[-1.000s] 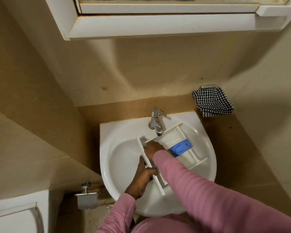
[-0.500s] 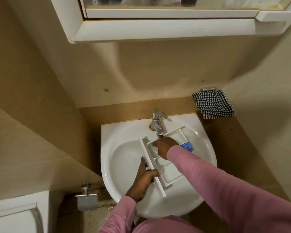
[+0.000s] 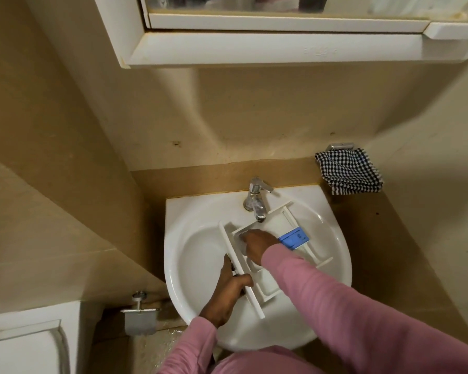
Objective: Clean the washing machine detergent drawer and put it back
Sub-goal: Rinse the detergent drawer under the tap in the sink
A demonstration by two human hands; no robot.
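firmly, fingers of left hand [image 3: 229, 290] clamp the white plastic drawer [image 3: 268, 288] — right hand [image 3: 257, 245] inside, grip unclear.

The white sink [image 3: 195, 255] sticks out from the tan wall. A shiny tap [image 3: 256, 201] stands on its back rim. The white detergent drawer [image 3: 265, 290] lies slanted across the bowl, right under the tap, with a blue piece [image 3: 293, 238] near its far end.

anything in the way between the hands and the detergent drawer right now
Nothing visible. The right hand rests inside the detergent drawer, in a compartment below the tap, and the left hand grips the front panel.
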